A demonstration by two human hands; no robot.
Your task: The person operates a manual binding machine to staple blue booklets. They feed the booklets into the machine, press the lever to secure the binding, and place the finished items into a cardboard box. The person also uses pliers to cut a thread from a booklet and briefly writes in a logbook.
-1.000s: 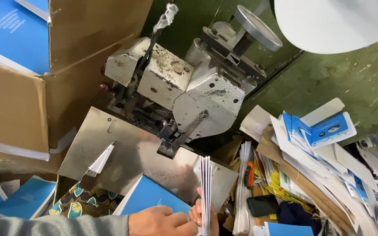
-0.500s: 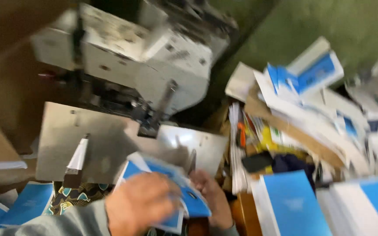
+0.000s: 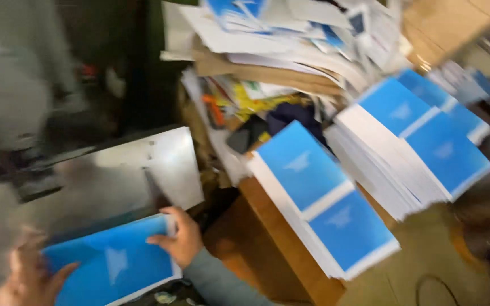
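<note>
The view is blurred by motion. An open blue booklet point(image 3: 109, 263) with a pale emblem lies flat at the lower left, just in front of a shiny metal plate point(image 3: 120, 170). My left hand point(image 3: 26, 277) grips its left edge, thumb on the cover. My right hand point(image 3: 180, 238), in a grey sleeve, holds its right edge. The grey stitching machine point(image 3: 7, 90) is a smear at the far left.
Two stacks of blue-covered booklets stand to the right, one point(image 3: 319, 192) on a wooden bench point(image 3: 267, 232) and another point(image 3: 421, 136) behind it. A heap of paper and cardboard offcuts point(image 3: 279, 39) fills the top. A dark cable point(image 3: 426, 283) lies on the floor.
The view has swung right, off the machine and onto the booklet stacks. The sheaf held upright a second ago is gone, and both hands have the blue booklet spread flat by the metal plate.
</note>
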